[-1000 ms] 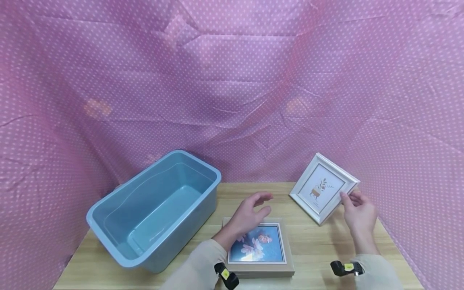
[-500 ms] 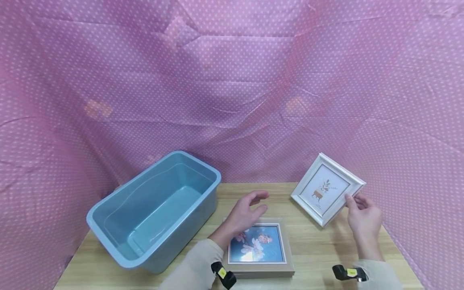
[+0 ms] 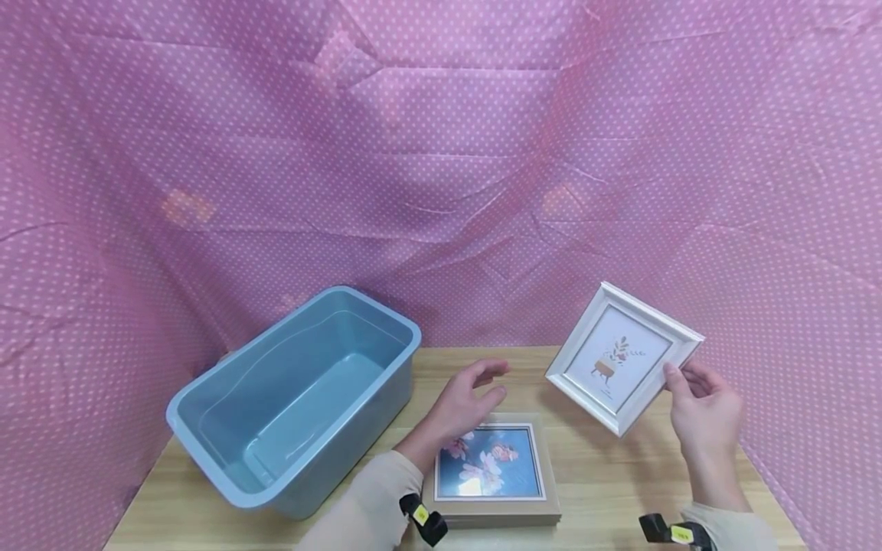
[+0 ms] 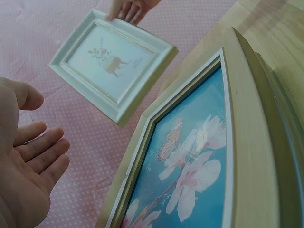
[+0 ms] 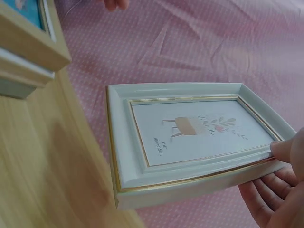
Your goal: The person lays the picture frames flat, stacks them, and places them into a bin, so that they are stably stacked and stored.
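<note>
On white frame (image 5: 204,126): print (image 5: 158,146) "10cmx15cm" | right grip (image 3: 707,409) pinching frame | left grip (image 3: 463,402) relaxed

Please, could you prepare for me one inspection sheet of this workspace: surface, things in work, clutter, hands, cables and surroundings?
Surface: light wooden table.
Job's things: white frame with a plant drawing, held tilted, seemingly off the table; beige frame with a blossom picture, lying face up on top of a stack; blue tub standing left of the stack.
Clutter: nothing seen.
Left hand: close to the beige frame, holding nothing.
Right hand: pinches the white frame by its edge.
Wrists: a black device with a yellow label on each.
Cables: nothing seen.
Surroundings: pink dotted cloth, wrinkled, behind and at both sides.
</note>
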A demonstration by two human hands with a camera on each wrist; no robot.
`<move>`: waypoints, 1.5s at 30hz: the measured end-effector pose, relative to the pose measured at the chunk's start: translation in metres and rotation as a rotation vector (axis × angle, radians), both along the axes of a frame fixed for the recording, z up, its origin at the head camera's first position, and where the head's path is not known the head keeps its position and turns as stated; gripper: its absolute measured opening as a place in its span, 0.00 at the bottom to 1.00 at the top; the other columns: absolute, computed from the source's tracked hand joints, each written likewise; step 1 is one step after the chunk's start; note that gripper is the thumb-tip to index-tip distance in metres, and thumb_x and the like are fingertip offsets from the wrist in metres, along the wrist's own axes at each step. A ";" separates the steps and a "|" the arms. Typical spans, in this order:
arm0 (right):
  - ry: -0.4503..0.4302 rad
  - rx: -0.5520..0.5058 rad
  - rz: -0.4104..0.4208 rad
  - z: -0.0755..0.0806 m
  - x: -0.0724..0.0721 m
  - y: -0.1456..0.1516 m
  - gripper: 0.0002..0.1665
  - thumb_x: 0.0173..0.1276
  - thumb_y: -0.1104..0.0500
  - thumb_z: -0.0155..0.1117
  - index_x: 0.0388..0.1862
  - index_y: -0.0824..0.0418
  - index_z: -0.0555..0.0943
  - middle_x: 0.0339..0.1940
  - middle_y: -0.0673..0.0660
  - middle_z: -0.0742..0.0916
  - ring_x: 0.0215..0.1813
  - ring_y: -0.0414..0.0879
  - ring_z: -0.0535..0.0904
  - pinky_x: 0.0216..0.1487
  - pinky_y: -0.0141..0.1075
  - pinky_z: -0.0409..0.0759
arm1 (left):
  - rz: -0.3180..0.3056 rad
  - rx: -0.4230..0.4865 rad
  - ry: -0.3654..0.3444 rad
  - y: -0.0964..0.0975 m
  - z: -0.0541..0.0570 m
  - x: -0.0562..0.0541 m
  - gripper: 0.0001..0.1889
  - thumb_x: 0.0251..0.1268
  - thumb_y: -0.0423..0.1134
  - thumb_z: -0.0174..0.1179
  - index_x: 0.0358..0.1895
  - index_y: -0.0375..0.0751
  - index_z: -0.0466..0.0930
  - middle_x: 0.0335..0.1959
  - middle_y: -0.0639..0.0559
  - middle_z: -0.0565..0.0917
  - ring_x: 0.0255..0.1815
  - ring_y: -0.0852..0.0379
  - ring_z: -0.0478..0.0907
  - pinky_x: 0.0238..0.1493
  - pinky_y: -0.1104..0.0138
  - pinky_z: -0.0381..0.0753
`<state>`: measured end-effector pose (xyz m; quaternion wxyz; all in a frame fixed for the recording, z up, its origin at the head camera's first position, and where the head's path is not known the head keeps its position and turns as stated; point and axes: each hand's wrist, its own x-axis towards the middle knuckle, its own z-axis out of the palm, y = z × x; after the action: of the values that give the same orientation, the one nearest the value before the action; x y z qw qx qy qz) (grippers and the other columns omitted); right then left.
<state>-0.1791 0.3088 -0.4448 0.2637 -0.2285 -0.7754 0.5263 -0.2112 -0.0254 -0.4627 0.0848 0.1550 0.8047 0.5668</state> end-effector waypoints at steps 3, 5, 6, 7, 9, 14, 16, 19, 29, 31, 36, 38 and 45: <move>-0.002 0.000 0.008 0.007 0.004 -0.004 0.25 0.79 0.55 0.69 0.65 0.72 0.83 0.27 0.23 0.81 0.30 0.20 0.82 0.37 0.14 0.81 | -0.004 0.000 0.004 0.000 0.000 -0.001 0.25 0.80 0.44 0.59 0.76 0.48 0.75 0.75 0.49 0.81 0.80 0.42 0.72 0.81 0.40 0.71; 0.002 -0.008 0.014 0.012 0.005 -0.006 0.25 0.78 0.55 0.69 0.65 0.72 0.83 0.27 0.23 0.81 0.31 0.20 0.82 0.38 0.14 0.81 | -0.009 0.003 0.013 0.001 0.000 -0.002 0.25 0.81 0.44 0.60 0.76 0.47 0.75 0.74 0.49 0.81 0.80 0.42 0.73 0.81 0.42 0.72; 0.004 -0.011 0.017 0.013 0.006 -0.008 0.25 0.79 0.55 0.69 0.65 0.72 0.83 0.27 0.23 0.81 0.31 0.21 0.83 0.39 0.13 0.81 | -0.012 0.005 0.016 0.001 0.000 -0.002 0.25 0.81 0.44 0.60 0.76 0.47 0.75 0.74 0.49 0.81 0.79 0.42 0.73 0.82 0.43 0.72; 0.008 -0.013 0.019 0.015 0.007 -0.009 0.25 0.79 0.56 0.69 0.65 0.72 0.83 0.27 0.23 0.82 0.31 0.21 0.83 0.39 0.13 0.81 | -0.017 0.011 0.020 0.001 0.000 -0.002 0.25 0.81 0.44 0.60 0.76 0.46 0.75 0.74 0.49 0.81 0.79 0.43 0.74 0.82 0.44 0.73; 0.021 -0.023 0.024 0.018 0.008 -0.011 0.25 0.78 0.57 0.70 0.65 0.72 0.83 0.27 0.24 0.82 0.31 0.21 0.83 0.40 0.13 0.81 | -0.023 0.021 0.022 0.001 0.000 -0.003 0.25 0.81 0.45 0.60 0.76 0.46 0.75 0.74 0.49 0.82 0.79 0.43 0.74 0.82 0.46 0.73; 0.057 -0.029 0.027 0.025 0.012 -0.016 0.24 0.77 0.58 0.70 0.63 0.74 0.83 0.27 0.24 0.83 0.31 0.22 0.84 0.40 0.14 0.82 | -0.030 0.035 0.021 0.003 0.001 -0.004 0.24 0.82 0.44 0.59 0.76 0.45 0.75 0.73 0.48 0.82 0.79 0.44 0.75 0.82 0.48 0.74; 0.066 -0.026 0.029 0.027 0.014 -0.018 0.24 0.77 0.58 0.70 0.63 0.73 0.84 0.28 0.25 0.84 0.32 0.22 0.84 0.41 0.13 0.82 | -0.031 0.042 0.024 0.004 0.002 -0.004 0.24 0.82 0.43 0.59 0.76 0.44 0.75 0.73 0.48 0.82 0.79 0.43 0.75 0.82 0.47 0.74; 0.071 -0.015 0.031 0.029 0.017 -0.021 0.24 0.77 0.58 0.71 0.64 0.72 0.84 0.28 0.24 0.84 0.32 0.21 0.84 0.42 0.13 0.82 | -0.038 0.056 0.027 0.005 0.003 -0.004 0.24 0.82 0.44 0.59 0.75 0.43 0.75 0.73 0.47 0.82 0.78 0.42 0.75 0.81 0.46 0.74; 0.116 0.020 0.060 0.039 0.024 -0.032 0.20 0.76 0.60 0.72 0.62 0.70 0.86 0.29 0.26 0.87 0.33 0.23 0.86 0.44 0.14 0.83 | -0.058 0.082 0.023 0.009 0.008 -0.003 0.24 0.84 0.47 0.58 0.76 0.44 0.75 0.74 0.47 0.81 0.77 0.42 0.76 0.80 0.46 0.76; 0.105 0.025 0.071 0.041 0.026 -0.034 0.21 0.77 0.59 0.72 0.63 0.69 0.85 0.31 0.28 0.88 0.34 0.23 0.86 0.45 0.14 0.83 | -0.055 0.088 0.020 0.010 0.008 -0.004 0.24 0.84 0.47 0.58 0.76 0.44 0.75 0.74 0.47 0.82 0.77 0.42 0.77 0.79 0.47 0.76; 0.101 0.054 0.093 0.046 0.031 -0.042 0.22 0.76 0.60 0.73 0.64 0.67 0.85 0.32 0.25 0.86 0.35 0.22 0.86 0.46 0.13 0.82 | -0.060 0.105 0.029 0.010 0.009 -0.003 0.25 0.84 0.49 0.59 0.75 0.42 0.76 0.73 0.45 0.82 0.75 0.41 0.78 0.78 0.46 0.77; 0.114 0.065 0.098 0.048 0.033 -0.045 0.22 0.75 0.61 0.73 0.64 0.67 0.85 0.32 0.23 0.85 0.36 0.21 0.85 0.46 0.13 0.82 | -0.068 0.111 0.035 0.010 0.010 -0.003 0.25 0.84 0.49 0.59 0.75 0.42 0.76 0.73 0.45 0.82 0.75 0.42 0.78 0.78 0.47 0.77; 0.137 0.056 0.123 0.051 0.039 -0.052 0.22 0.74 0.62 0.74 0.63 0.70 0.84 0.33 0.25 0.86 0.38 0.22 0.86 0.48 0.13 0.82 | -0.071 0.118 0.031 0.007 0.010 -0.004 0.26 0.85 0.51 0.58 0.76 0.44 0.75 0.73 0.45 0.82 0.76 0.43 0.77 0.80 0.48 0.76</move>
<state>-0.1402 0.2565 -0.3940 0.2895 -0.1364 -0.7826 0.5340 -0.2152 -0.0181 -0.4528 0.0831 0.1967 0.7653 0.6072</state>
